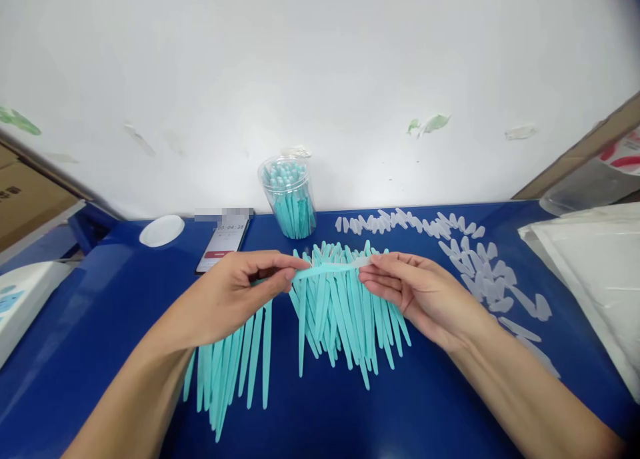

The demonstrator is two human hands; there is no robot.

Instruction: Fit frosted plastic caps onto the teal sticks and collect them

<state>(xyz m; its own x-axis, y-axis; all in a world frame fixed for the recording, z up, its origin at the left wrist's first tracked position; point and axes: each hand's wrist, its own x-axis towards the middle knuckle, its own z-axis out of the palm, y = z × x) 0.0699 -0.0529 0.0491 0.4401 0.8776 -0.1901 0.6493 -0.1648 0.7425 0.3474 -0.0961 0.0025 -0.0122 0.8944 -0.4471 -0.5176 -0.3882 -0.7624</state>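
A slim teal eyebrow razor lies level between my two hands, over a spread of similar razors. My left hand pinches its left end between thumb and fingers. At the other end my right hand grips a translucent blade cap, which meets the razor's tip; how far the cap covers it I cannot tell. Beneath them a dense pile of teal razors fans out on the blue table. Another group of razors lies below my left wrist, partly hidden by it.
A clear tub of upright capped razors stands by the wall, with a white lid and a phone showing a timer to its left. Loose translucent caps curve along the right. A white bag lies at the right edge.
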